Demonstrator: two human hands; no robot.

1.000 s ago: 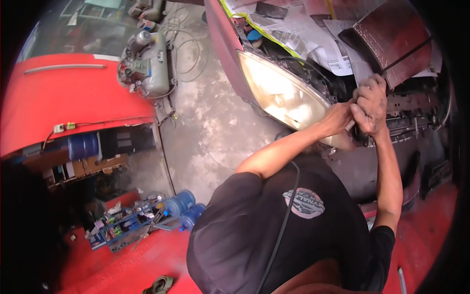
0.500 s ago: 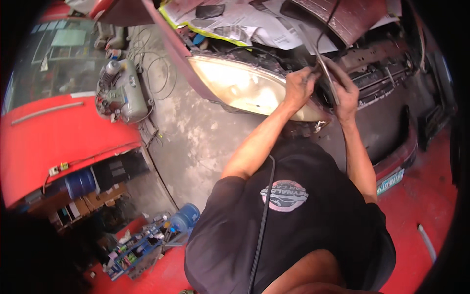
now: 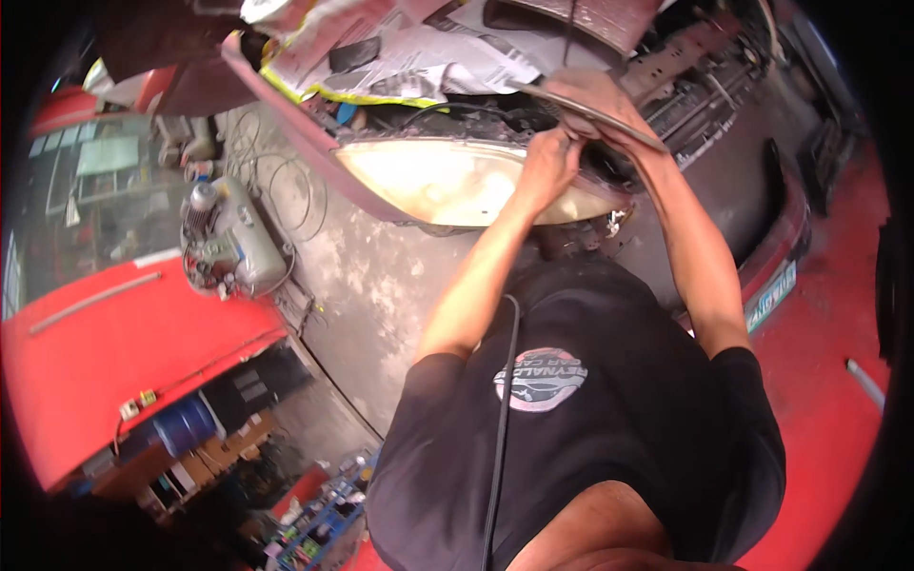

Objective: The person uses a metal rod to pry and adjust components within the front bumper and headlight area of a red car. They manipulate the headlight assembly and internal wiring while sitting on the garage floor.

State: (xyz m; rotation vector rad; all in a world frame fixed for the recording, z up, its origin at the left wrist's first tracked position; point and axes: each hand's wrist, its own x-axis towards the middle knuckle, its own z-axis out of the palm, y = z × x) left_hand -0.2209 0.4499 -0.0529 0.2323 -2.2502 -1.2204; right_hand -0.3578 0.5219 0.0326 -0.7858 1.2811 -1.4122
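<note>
A headlight [image 3: 419, 181] with a yellowed lens sits in the front of a dark red car whose front end is stripped. Over its inner end is my left hand [image 3: 550, 169], its fingers closed in a pinch; what lies between them is too small to make out. My right hand [image 3: 595, 105], dark with grime, is right beside and just beyond the left one, fingers curled. A thin grey-brown strip [image 3: 624, 129], seen nearly edge-on, slants across the right hand and seems gripped in it. The right fingertips are partly hidden behind this strip.
Newspaper sheets [image 3: 409, 48] with a yellow edge cover the engine bay, under a dark red panel [image 3: 571, 24]. A detached bumper [image 3: 785, 224] lies at right. To the left stand a grey air compressor [image 3: 243, 238] with hoses and a red car [image 3: 143, 333]. A cord [image 3: 500, 419] hangs down my shirt.
The strip has swung from steep to a flatter slant, and my right hand has turned with it. My left hand stays close by, now below the right. The whole view has shifted.
</note>
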